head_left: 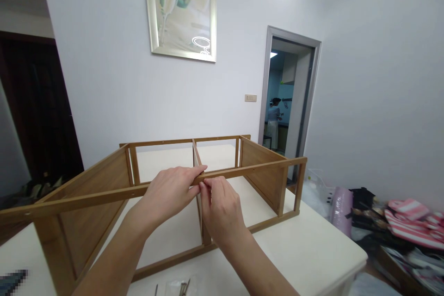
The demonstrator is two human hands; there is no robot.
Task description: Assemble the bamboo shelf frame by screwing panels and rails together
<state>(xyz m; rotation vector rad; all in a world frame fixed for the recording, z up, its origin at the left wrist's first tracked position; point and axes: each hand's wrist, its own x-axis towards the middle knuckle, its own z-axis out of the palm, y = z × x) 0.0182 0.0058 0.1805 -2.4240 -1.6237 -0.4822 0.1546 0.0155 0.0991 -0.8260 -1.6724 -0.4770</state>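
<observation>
A brown wooden shelf frame [270,165] lies on a white table, its slatless openings facing up and panels standing at both ends. My left hand [169,192] is closed around the near upper rail at its middle, fingers over the top and thumb below. Right beside it, my right hand [222,208] has its fingertips pinched together against the rail's near side, where the middle divider [197,151] meets it. Whatever sits between those fingertips is hidden. Screws [183,287] lie on a small clear plastic bag at the table's near edge.
The white table [312,240] extends right of the frame. A dark pixelated object [12,282] is at lower left. Boxes, a purple roll [342,212] and striped cloth [412,222] crowd the floor at right. Another person [273,118] stands beyond the doorway.
</observation>
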